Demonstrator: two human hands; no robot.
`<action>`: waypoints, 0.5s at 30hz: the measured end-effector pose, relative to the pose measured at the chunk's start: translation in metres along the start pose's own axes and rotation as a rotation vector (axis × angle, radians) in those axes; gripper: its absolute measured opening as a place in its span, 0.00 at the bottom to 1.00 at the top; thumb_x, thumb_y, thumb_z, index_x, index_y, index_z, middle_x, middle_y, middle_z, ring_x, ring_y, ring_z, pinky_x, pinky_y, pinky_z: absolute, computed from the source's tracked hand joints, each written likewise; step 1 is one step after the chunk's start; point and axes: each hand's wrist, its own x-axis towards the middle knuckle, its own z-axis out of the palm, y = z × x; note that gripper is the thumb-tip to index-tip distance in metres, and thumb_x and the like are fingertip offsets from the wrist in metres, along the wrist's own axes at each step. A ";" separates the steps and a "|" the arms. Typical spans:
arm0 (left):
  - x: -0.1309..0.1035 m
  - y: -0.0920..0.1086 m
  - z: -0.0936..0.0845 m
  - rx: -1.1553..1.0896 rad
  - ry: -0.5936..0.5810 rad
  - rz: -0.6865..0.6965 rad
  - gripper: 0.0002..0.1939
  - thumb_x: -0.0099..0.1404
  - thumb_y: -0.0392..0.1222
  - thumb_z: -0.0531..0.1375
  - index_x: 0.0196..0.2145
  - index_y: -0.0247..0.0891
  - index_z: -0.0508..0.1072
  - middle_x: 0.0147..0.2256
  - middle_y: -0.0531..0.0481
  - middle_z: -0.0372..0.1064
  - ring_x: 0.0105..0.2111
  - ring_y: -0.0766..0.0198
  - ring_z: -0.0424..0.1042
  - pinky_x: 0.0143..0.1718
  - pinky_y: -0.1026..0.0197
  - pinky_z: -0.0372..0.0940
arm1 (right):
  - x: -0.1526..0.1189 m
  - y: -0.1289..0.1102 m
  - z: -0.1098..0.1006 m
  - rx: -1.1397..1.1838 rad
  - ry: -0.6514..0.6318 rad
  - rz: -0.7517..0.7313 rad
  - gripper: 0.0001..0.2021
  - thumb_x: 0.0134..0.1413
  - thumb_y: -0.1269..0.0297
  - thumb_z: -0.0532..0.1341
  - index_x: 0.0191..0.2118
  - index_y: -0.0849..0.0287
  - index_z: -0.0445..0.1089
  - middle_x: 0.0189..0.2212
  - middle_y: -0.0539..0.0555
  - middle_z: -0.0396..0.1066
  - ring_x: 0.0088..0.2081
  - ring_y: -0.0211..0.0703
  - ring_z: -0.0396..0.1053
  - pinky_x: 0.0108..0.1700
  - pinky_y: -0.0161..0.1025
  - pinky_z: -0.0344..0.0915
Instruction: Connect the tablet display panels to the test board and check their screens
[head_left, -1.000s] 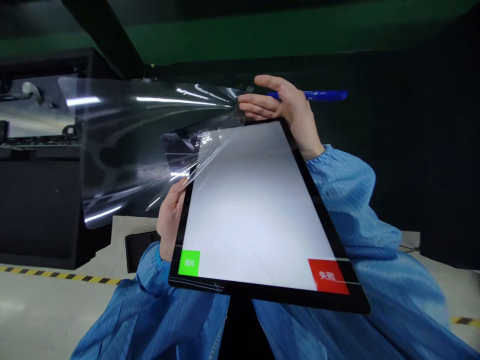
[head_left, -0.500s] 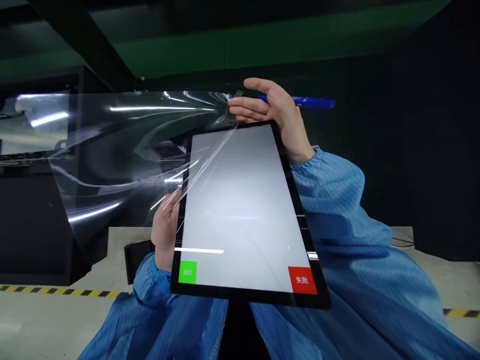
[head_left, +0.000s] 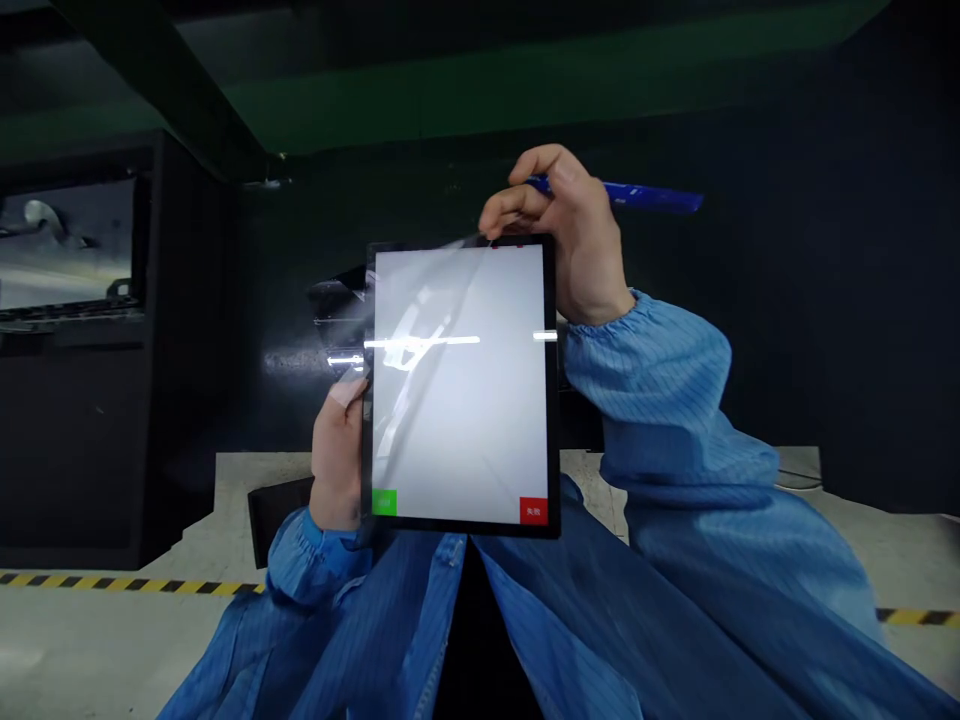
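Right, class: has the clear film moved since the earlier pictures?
Yes, rightward: the clear film overlapped the black cabinet before; now it is clear of it, over the tablet.

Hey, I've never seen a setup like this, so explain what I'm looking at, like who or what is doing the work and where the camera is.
No robot here: it's a person in blue sleeves, working bare-handed. Every picture comes from one camera worn on the head, looking forward and down.

The left hand holds the left edge of a tablet. Its white screen shows a green square at bottom left and a red one at bottom right. Clear film covers part of the screen.

The right hand holds a blue pen-like tool, its fingertips near the tablet's top edge. Beyond the left hand, a glossy dark item is too unclear to name.
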 end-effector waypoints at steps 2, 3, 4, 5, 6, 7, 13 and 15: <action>0.002 0.001 0.001 -0.060 -0.003 -0.059 0.09 0.57 0.48 0.60 0.25 0.42 0.74 0.22 0.53 0.73 0.35 0.53 0.81 0.37 0.55 0.77 | 0.002 0.000 -0.002 -0.041 0.005 -0.028 0.09 0.69 0.61 0.50 0.37 0.56 0.62 0.26 0.48 0.74 0.28 0.37 0.69 0.38 0.34 0.70; 0.003 0.002 0.001 -0.106 -0.011 -0.087 0.09 0.57 0.48 0.60 0.27 0.41 0.75 0.23 0.52 0.74 0.36 0.52 0.81 0.38 0.55 0.77 | 0.003 -0.002 -0.003 -0.073 0.002 -0.031 0.09 0.70 0.62 0.48 0.38 0.56 0.61 0.28 0.48 0.75 0.30 0.36 0.69 0.40 0.34 0.70; 0.005 0.002 0.001 -0.150 -0.025 -0.112 0.10 0.57 0.48 0.61 0.29 0.40 0.76 0.24 0.51 0.75 0.37 0.51 0.81 0.38 0.55 0.77 | 0.003 -0.005 -0.003 -0.115 -0.002 -0.034 0.09 0.71 0.62 0.48 0.39 0.56 0.61 0.32 0.49 0.77 0.32 0.36 0.71 0.43 0.34 0.70; 0.006 0.002 0.001 -0.189 -0.039 -0.131 0.11 0.57 0.49 0.61 0.31 0.39 0.77 0.25 0.50 0.76 0.38 0.51 0.81 0.38 0.55 0.77 | 0.002 -0.009 -0.003 -0.172 0.008 -0.051 0.08 0.72 0.63 0.48 0.41 0.56 0.61 0.37 0.49 0.77 0.36 0.35 0.72 0.46 0.34 0.70; 0.007 0.001 0.001 -0.217 -0.050 -0.142 0.13 0.57 0.49 0.61 0.33 0.38 0.78 0.26 0.50 0.77 0.39 0.50 0.81 0.39 0.55 0.77 | 0.001 -0.015 -0.002 -0.252 0.036 -0.086 0.06 0.72 0.65 0.49 0.42 0.57 0.61 0.41 0.50 0.77 0.41 0.35 0.74 0.49 0.34 0.70; 0.008 0.001 0.000 -0.230 -0.054 -0.144 0.14 0.58 0.50 0.60 0.34 0.38 0.78 0.27 0.49 0.78 0.39 0.50 0.81 0.39 0.55 0.77 | -0.002 -0.022 0.000 -0.346 0.089 -0.134 0.05 0.72 0.66 0.50 0.43 0.57 0.61 0.42 0.49 0.76 0.44 0.35 0.74 0.50 0.34 0.70; 0.009 0.002 0.002 -0.274 -0.007 -0.099 0.10 0.56 0.47 0.61 0.31 0.39 0.76 0.28 0.50 0.78 0.41 0.52 0.81 0.42 0.57 0.75 | -0.033 -0.051 0.029 -0.940 -0.293 -0.342 0.09 0.68 0.58 0.59 0.41 0.57 0.71 0.44 0.49 0.76 0.50 0.50 0.76 0.58 0.52 0.71; 0.007 0.002 0.004 -0.282 -0.018 -0.079 0.10 0.55 0.47 0.60 0.30 0.40 0.76 0.30 0.50 0.79 0.43 0.52 0.80 0.44 0.56 0.75 | -0.045 -0.042 0.038 -1.079 -0.620 -0.375 0.20 0.56 0.54 0.70 0.50 0.56 0.71 0.57 0.53 0.71 0.65 0.64 0.63 0.68 0.68 0.58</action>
